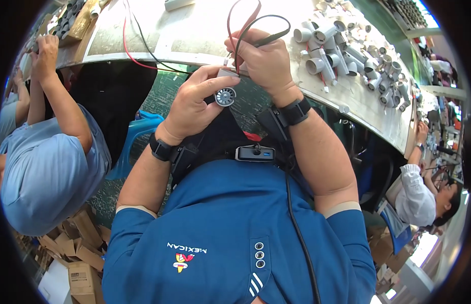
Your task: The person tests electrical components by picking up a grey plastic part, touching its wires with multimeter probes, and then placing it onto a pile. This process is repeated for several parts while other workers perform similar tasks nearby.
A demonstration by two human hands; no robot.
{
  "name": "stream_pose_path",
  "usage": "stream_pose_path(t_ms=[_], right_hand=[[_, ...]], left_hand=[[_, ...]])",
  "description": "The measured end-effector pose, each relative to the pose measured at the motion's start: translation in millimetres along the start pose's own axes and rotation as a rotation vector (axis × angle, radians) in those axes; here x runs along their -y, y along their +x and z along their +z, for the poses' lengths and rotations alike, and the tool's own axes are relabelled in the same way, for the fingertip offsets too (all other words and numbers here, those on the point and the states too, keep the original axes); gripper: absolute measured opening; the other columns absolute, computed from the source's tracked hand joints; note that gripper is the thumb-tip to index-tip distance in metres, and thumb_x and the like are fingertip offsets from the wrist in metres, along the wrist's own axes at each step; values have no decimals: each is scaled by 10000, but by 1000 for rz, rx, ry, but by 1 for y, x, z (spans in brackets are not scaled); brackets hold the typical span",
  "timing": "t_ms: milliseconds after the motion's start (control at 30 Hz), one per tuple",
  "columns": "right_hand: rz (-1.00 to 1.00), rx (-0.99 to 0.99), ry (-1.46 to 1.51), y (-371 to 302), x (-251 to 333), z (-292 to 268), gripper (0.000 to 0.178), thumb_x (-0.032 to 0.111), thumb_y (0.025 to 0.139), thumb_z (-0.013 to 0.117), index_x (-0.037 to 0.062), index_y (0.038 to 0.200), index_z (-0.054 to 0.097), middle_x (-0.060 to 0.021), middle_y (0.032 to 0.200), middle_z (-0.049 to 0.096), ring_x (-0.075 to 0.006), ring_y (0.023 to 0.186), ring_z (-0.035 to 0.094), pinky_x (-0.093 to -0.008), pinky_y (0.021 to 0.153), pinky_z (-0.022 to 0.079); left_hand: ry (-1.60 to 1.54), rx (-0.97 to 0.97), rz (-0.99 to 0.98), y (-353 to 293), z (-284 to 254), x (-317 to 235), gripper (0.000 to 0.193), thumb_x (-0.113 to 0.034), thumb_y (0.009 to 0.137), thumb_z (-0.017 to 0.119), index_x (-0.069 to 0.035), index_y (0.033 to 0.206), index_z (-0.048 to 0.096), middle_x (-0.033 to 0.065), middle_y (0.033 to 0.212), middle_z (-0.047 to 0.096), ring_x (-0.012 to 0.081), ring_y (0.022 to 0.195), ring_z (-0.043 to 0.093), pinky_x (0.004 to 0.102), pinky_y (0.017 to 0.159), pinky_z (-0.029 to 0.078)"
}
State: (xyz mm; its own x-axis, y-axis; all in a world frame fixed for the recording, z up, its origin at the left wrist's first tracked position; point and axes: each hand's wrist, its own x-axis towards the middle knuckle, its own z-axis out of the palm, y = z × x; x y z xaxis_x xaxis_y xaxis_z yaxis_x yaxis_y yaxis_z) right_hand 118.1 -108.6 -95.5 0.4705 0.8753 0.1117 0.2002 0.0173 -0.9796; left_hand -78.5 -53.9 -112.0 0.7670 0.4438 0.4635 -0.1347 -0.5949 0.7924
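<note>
My left hand (192,101) is closed around a small light-grey cylindrical housing (226,96) with a slotted, fan-like round end facing me. My right hand (268,61) pinches a red lead (229,23) and a black lead (281,21), which loop up above the fingers. Its fingertips are just over the upper end of the housing, where a small white piece (227,62) shows. Whether the lead tips touch that piece is hidden by the fingers. Both hands are in front of the near edge of the pale worktable (159,43).
Several similar grey and white cylindrical parts (347,53), some with wires, are heaped on the table at right. A red wire (125,35) and a black wire (139,30) trail over its edge at left. Co-workers sit left (53,167) and right (415,192). Cardboard boxes (83,278) are at lower left.
</note>
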Motion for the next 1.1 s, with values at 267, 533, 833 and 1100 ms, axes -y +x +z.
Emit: stream_pose_path(t_ms=[267,533,833,1100], right_hand=[[-21,-50,174,-4,-3,3,188,110,976,744,-48,1079,749,-103,901,774,-147,769,729,-267,666,584],[-45,6,242,-10,-3,12,188,114,986,742,-49,1078,747,-96,897,772,-147,769,728,-268,661,591],[2,-24,32,-6,0,18,186,105,988,733,-49,1093,745,-93,932,786,-127,806,740,-253,668,597],[11,-4,-18,-5,2,22,180,95,991,725,-43,1104,745,-91,933,788,-129,815,745,-246,658,597]], left_hand=[[-969,-410,-364,-21,20,2,461,13,948,713,-145,1367,602,139,1249,678,302,1179,682,413,1043,552],[-1510,-733,-717,-33,21,10,374,-175,1018,711,-115,1346,543,129,1160,693,263,1093,690,420,991,564],[-1554,-748,-802,-39,34,13,326,-169,1007,727,-110,1281,562,131,1111,704,240,963,695,395,868,580],[-1573,-770,-832,-38,36,11,302,-165,1002,734,-121,1251,570,136,1089,711,244,960,701,389,859,587]])
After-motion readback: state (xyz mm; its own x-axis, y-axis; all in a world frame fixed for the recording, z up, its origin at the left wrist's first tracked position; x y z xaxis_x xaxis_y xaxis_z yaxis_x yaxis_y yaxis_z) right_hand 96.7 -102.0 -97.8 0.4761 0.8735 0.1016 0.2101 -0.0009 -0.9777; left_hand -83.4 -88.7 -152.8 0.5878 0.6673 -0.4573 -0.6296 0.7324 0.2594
